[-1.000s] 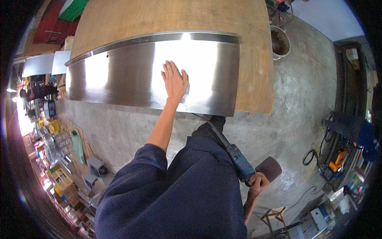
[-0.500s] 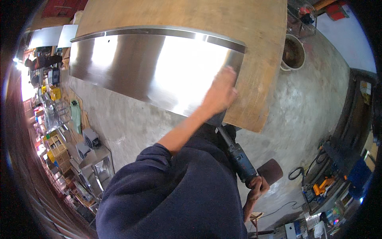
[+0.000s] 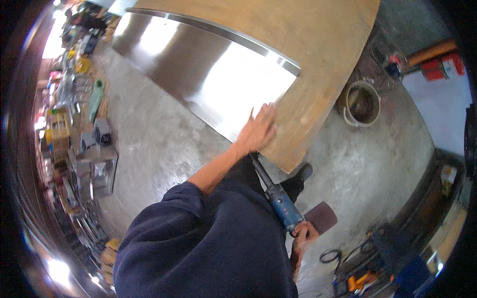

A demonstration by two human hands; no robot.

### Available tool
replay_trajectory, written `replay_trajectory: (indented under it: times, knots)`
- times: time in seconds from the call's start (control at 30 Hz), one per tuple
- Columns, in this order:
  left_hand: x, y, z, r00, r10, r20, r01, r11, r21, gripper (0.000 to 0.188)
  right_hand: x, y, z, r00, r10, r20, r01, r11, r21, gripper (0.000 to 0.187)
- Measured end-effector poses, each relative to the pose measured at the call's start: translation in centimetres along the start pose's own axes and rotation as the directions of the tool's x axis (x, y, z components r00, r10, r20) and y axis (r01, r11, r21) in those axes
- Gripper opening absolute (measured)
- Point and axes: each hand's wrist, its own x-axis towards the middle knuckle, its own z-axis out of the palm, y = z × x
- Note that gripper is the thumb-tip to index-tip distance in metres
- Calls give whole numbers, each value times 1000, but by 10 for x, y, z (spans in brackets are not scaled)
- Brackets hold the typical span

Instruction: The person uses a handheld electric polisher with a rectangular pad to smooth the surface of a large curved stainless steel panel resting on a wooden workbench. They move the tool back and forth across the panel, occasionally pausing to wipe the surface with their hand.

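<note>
A long, shiny sheet-metal panel (image 3: 191, 67) with a raised, folded far edge lies on a wooden board (image 3: 318, 84). My left hand (image 3: 257, 130) is over the panel's near right corner, fingers stretched out and slightly apart. It grips nothing; motion blur hides whether the palm touches the metal. At my right side, my right hand (image 3: 304, 234) is closed round the end of a drum sander (image 3: 284, 206) with a blue and black body. The sander's brown abrasive drum (image 3: 320, 218) sticks out beside that hand, clear of the panel.
A bucket (image 3: 361, 104) stands on the concrete floor (image 3: 164, 129) to the right of the board. Behind it is a wire rack. A coiled black cable (image 3: 330, 256) and an orange tool (image 3: 361, 282) are at lower right. Metal frames and boxes crowd the left side.
My left hand has come down along the panel's right edge toward me. The whole view has turned, so the panel slants more. My right hand still grips the sander.
</note>
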Motion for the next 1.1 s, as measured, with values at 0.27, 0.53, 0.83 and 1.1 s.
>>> replay_trajectory:
  times: [0.27,0.53,0.83,1.1]
  knots:
    - [-181,145,37,951,-194,240,262,919,-295,49,72,19,-81,968,-76,238,125,972,-198,37]
    - [-186,214,112,928,-73,366,161,963,-217,71,113,27,-148,924,-286,254,329,933,-144,36]
    - [-150,272,131,930,-15,367,78,984,-159,99,128,21,-183,881,-288,376,392,889,-236,36]
    - [-154,281,152,892,18,452,50,989,-138,97,122,19,-181,866,-289,408,387,905,-180,31]
